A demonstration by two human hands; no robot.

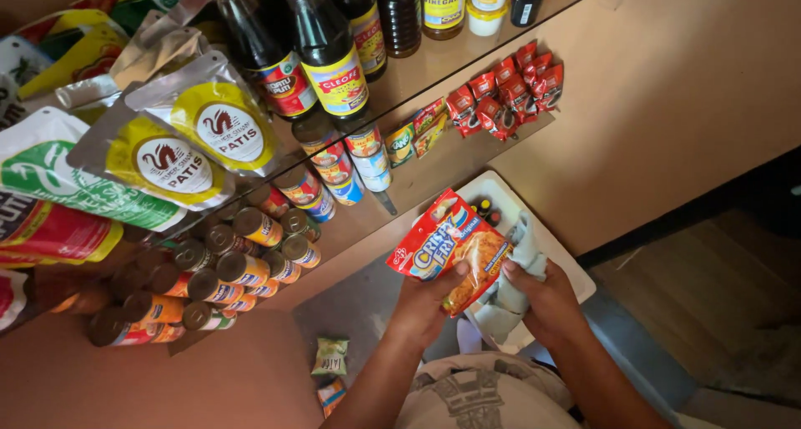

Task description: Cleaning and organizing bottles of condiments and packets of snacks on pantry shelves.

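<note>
Both hands meet low in the view, just above the person's printed shirt (480,396). Left hand (427,300) closes its grip on the lower edge of a red and orange breading-mix packet (446,244), thumb lying across the front. Right hand (546,300) is closed around a bunched grey-green cloth (511,289), with its thumb touching the packet's right edge. Packet and cloth are held in the air, touching each other, over a white tray (557,233) that sits below the shelves. Two small packets (330,370) lie on the floor near the left forearm. To the left, a lower shelf carries rows of tin cans (242,266). Above them hang silver fish-sauce pouches (188,137), beside dark sauce bottles (321,49), and small red sachets (505,91) lie further right.
</note>
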